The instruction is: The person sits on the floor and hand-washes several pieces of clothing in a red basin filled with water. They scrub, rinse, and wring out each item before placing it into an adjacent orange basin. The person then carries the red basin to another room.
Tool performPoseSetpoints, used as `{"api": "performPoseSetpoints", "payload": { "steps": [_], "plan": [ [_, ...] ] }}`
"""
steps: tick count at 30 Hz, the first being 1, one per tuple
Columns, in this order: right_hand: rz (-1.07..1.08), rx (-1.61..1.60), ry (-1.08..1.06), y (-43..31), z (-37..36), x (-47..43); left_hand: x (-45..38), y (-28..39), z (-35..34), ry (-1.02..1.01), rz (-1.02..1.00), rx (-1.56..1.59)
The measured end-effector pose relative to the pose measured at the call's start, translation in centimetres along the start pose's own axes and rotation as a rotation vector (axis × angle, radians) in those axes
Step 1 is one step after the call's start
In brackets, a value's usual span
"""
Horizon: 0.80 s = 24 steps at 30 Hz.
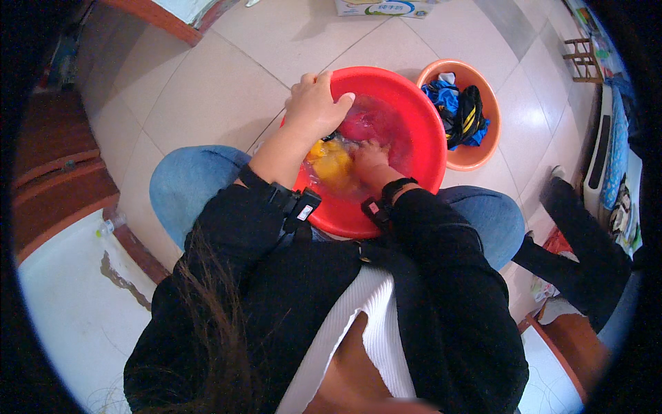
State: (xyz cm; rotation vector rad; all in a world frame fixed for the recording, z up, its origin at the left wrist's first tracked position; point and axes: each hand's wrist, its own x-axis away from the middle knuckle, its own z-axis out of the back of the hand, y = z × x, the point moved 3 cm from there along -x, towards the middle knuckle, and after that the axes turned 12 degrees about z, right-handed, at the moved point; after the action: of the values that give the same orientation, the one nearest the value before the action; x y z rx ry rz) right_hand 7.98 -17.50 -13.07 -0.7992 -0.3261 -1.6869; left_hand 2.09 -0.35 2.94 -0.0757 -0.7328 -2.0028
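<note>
A red plastic basin (pixel 429 171) with water in it tilts between my knees. My left hand (pixel 314 106) grips its far-left rim, fingers over the outside and thumb toward the inside. Down in the water is my right hand (pixel 371 158), beside a wet yellow cloth (pixel 331 161); its fingers are blurred by the water, so whether they grip the cloth is unclear. A red, rounded thing (pixel 357 127), perhaps cloth, shows in the water beyond my right hand. A small dark item lies near my left wrist, partly hidden.
An orange basin (pixel 483 155) with blue and black clothes (pixel 460 111) stands right of the red one on the tiled floor (pixel 207 88). Beyond is a printed carton (pixel 382 8). At right is another person's dark-clad leg (pixel 584 227). A plastic bottle (pixel 111 225) lies at left.
</note>
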Motion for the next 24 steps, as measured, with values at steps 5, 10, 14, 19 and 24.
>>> {"api": "performPoseSetpoints", "payload": {
  "steps": [5,10,14,19,24],
  "plan": [
    [-0.258,-0.440,0.357,5.6,-4.2,-3.8,-0.3,-0.3,-0.1,0.002,-0.005,0.012],
    [0.089,-0.391,0.158,5.2,-4.9,-0.8,-0.1,0.0,0.2,-0.008,0.017,0.001],
    [0.335,-0.160,-0.161,1.3,-1.3,2.9,0.3,0.6,0.6,-0.024,0.030,-0.035],
    [-0.074,0.036,-0.081,-4.0,3.3,-0.4,0.4,1.0,0.6,-0.027,0.030,-0.047],
    [0.256,0.209,0.242,-5.6,5.6,0.0,0.5,0.9,0.4,-0.011,0.017,-0.056]
  ]
}}
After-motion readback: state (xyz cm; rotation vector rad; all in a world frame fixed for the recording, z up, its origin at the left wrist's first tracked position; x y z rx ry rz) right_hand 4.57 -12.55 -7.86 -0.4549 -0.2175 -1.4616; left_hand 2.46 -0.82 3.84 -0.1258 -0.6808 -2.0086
